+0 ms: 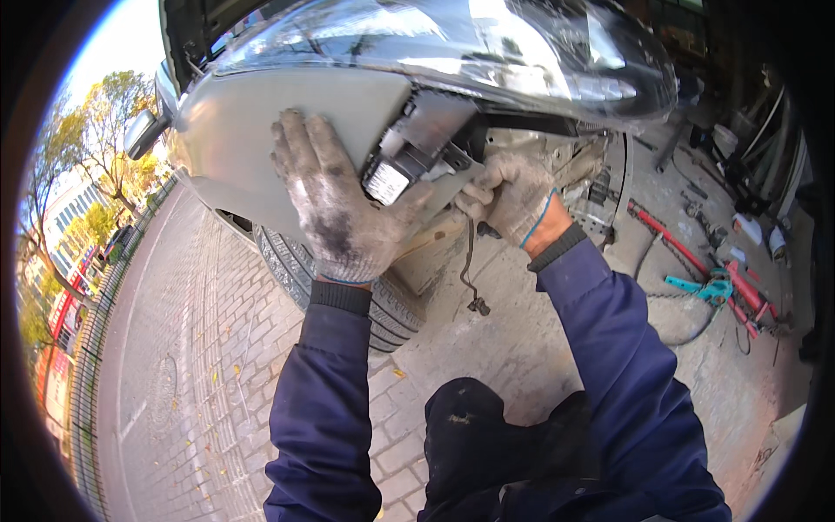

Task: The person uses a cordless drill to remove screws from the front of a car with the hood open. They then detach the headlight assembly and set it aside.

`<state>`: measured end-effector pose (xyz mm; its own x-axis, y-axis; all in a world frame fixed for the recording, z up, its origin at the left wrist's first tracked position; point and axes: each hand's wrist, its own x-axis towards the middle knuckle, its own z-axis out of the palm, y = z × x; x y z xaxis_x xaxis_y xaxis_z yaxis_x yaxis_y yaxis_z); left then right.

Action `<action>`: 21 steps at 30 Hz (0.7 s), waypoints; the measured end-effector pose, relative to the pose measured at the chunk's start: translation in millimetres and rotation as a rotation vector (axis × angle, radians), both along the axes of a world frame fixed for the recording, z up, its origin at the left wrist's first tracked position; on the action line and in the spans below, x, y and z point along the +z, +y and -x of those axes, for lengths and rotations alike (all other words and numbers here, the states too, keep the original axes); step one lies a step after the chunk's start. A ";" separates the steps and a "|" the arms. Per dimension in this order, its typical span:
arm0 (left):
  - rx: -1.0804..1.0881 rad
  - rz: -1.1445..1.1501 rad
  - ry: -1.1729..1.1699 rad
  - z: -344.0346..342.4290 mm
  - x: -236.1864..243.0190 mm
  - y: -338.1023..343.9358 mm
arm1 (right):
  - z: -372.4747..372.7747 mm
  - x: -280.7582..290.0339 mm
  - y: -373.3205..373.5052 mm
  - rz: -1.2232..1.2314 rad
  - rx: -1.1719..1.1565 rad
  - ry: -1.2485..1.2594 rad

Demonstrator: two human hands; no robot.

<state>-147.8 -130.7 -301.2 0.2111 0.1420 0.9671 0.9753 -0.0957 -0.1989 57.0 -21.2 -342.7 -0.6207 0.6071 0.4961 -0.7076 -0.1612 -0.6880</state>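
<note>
My left hand (pixel 335 187), in a dirty grey knit glove, lies flat on the grey-green car fender (pixel 235 130), fingers stretched out. Beside its thumb is a black plastic bracket (pixel 426 130) with a white label, at the fender's front edge. The gloved right hand (pixel 513 196) has its fingers curled and pinched at the fender's narrow lower front tip; what lies inside the grip is partly hidden. Above both hands is a large clear headlight (pixel 522 52). A loose cable with a black connector (pixel 477 305) hangs below the right hand.
A car tyre (pixel 391 317) stands under the fender. Bare metal front structure (pixel 557 152) is exposed at the right. On the floor there lie a red jack-like tool (pixel 670 239), a teal tool (pixel 709 287) and cables. A black fence (pixel 104 322) runs along the left.
</note>
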 end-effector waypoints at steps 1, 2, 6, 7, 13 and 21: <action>0.010 -0.003 0.018 1.7 -1.8 0.2 | -0.5 -1.6 -0.8 0.019 0.041 0.029; 0.030 -0.005 0.042 2.9 -3.6 1.1 | -0.8 -3.0 0.6 -0.003 0.059 0.055; 0.086 -0.047 0.187 5.3 -6.2 5.9 | 12.3 -19.1 8.1 -0.125 0.115 0.232; 0.052 -0.030 0.121 3.8 -9.1 7.6 | 16.9 -24.0 10.4 -0.120 0.097 0.198; 0.067 -0.023 0.102 5.5 -11.6 14.7 | 38.1 -31.6 28.9 -0.145 0.272 0.350; 0.398 -0.016 0.282 25.7 -7.9 -2.1 | 29.9 -46.0 20.6 -0.743 -0.653 0.183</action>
